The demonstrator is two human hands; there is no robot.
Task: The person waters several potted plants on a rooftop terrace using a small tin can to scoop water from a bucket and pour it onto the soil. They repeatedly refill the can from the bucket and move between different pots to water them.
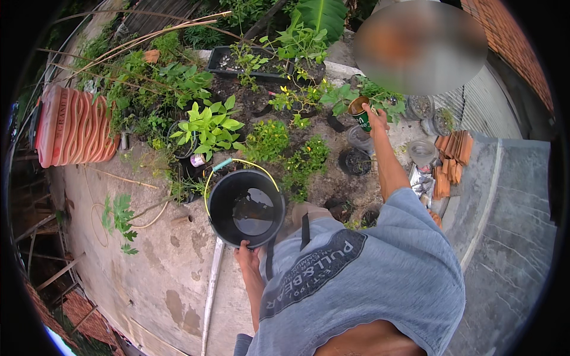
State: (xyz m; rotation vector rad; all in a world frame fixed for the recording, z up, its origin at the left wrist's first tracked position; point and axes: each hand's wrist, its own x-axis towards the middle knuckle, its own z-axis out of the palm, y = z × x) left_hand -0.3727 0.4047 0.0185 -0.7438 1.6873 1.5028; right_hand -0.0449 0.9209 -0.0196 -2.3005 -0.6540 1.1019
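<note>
Currently | my left hand (248,256) grasps the near rim of the black bucket (218,209), its body just beyond my grip; round, teal-sleeved yellow handle (222,164), shallow water (253,210) inside | my right hand (378,120) clasps the green tin can (360,114) by its right side, beside leaves (338,98); open-mouthed, brown inside

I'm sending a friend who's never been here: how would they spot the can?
Find the black bucket, held at its rim by the left hand. Go right and up across the plants to the right hand, which grips the can. Its dark green side and brown inside set it apart from the clear tubs.
</note>
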